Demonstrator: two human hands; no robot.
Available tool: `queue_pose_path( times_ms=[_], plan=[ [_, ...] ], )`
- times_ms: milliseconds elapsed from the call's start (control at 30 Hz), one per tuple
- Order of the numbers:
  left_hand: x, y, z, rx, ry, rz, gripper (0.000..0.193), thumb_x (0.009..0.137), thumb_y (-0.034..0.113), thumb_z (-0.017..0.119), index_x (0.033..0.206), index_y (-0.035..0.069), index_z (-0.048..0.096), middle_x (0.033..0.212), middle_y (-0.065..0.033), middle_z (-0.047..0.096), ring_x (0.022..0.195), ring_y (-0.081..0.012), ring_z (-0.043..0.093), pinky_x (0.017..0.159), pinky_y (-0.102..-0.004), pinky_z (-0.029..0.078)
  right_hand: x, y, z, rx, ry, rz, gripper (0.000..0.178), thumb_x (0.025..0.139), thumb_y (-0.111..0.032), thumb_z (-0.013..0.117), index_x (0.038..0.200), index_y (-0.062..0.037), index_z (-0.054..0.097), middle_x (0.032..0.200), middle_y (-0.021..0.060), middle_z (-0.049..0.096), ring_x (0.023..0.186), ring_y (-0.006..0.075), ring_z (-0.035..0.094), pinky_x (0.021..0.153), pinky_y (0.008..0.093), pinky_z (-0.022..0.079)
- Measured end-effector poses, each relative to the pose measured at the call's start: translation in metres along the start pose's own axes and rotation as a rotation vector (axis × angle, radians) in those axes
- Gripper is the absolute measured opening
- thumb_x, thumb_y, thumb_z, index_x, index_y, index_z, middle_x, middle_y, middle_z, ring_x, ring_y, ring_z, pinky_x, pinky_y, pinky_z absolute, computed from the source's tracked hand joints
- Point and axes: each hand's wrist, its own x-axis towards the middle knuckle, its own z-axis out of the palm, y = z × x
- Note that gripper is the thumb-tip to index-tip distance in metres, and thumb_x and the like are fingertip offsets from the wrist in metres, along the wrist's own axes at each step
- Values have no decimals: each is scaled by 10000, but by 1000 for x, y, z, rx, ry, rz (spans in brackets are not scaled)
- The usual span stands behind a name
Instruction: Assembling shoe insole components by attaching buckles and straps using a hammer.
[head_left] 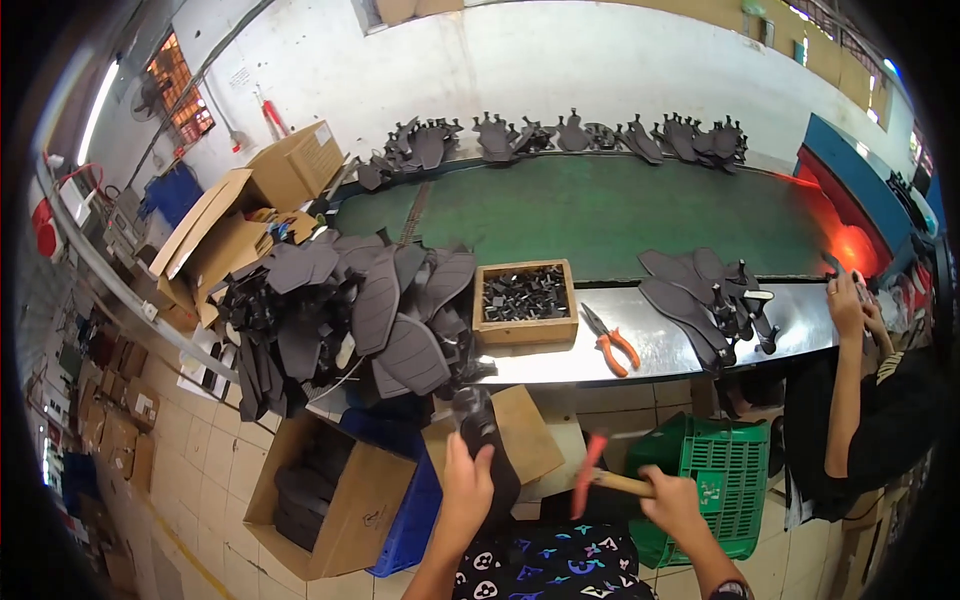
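Observation:
My left hand is closed around a dark shoe sole, held upright in front of my lap against a light wooden block. A blurred, clear-looking part shows at the sole's top; I cannot make out what it is. In my right hand is a hammer, gripped by its wooden handle, its red head apart from the sole. On the metal table edge ahead stands a wooden box of small black parts. Orange-handled pliers lie beside it. A big heap of dark soles fills the table's left end.
Below the table are a cardboard box with soles, a blue bin and a green crate. More soles lie at right. Behind runs a green conveyor belt, soles along its far edge. A co-worker works at right.

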Motion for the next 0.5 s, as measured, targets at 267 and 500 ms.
queue_pose_path(
  times_ms=[267, 500],
  plan=[
    [94, 50, 45, 557, 185, 574, 330, 814, 8, 660, 1140, 60, 644, 1078, -106, 580, 1049, -328, 542, 914, -447, 436, -99, 21, 10, 981, 298, 556, 132, 879, -69, 622, 951, 42, 627, 533, 27, 553, 446, 119, 567, 455, 271, 469],
    [280, 22, 106, 615, -203, 474, 132, 821, 59, 676, 928, -18, 677, 920, -192, 667, 918, -382, 644, 802, -463, 510, -24, -4, 11, 1446, 414, 642, 206, 985, -166, 616, 947, 36, 609, 522, -33, 414, 366, 51, 369, 354, 227, 318]
  ],
)
